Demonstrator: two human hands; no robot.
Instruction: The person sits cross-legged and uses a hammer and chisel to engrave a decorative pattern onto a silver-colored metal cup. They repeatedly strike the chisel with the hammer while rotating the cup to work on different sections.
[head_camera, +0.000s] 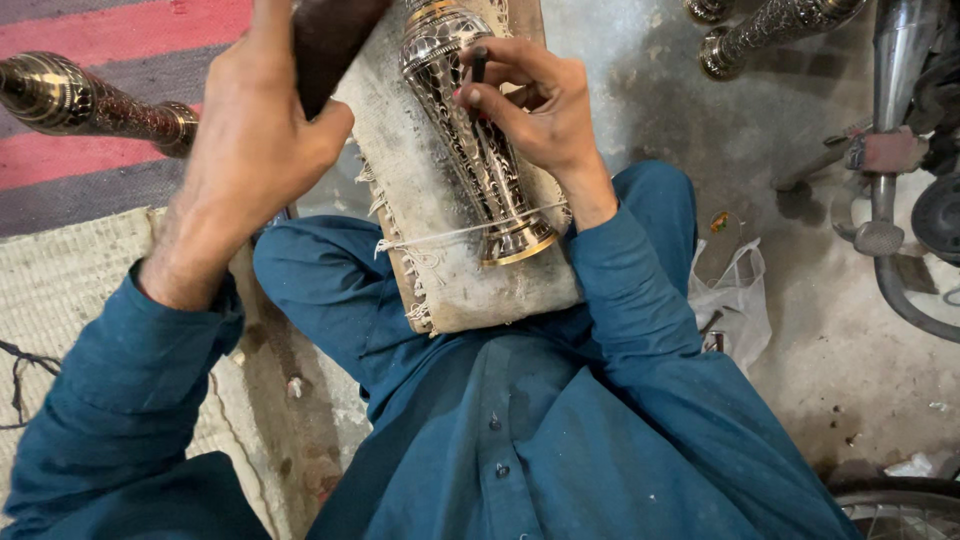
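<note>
A shiny metal vase (478, 140) with cut-out patterns lies on its side on a padded board (425, 200) across the person's lap. A white string (440, 236) goes over the vase near its gold base and holds it to the board. The right hand (530, 105) rests on top of the vase, its fingers closed around a thin dark tool (478, 70) whose tip touches the vase. The left hand (255, 130) is raised to the left of the vase, fingers wrapped tight around a dark wooden mallet (330, 40). Another metal piece (90, 105) lies far left of the vase on a striped rug (120, 30). A plastic bag (735, 300) sits on the floor to the right of the vase.
</note>
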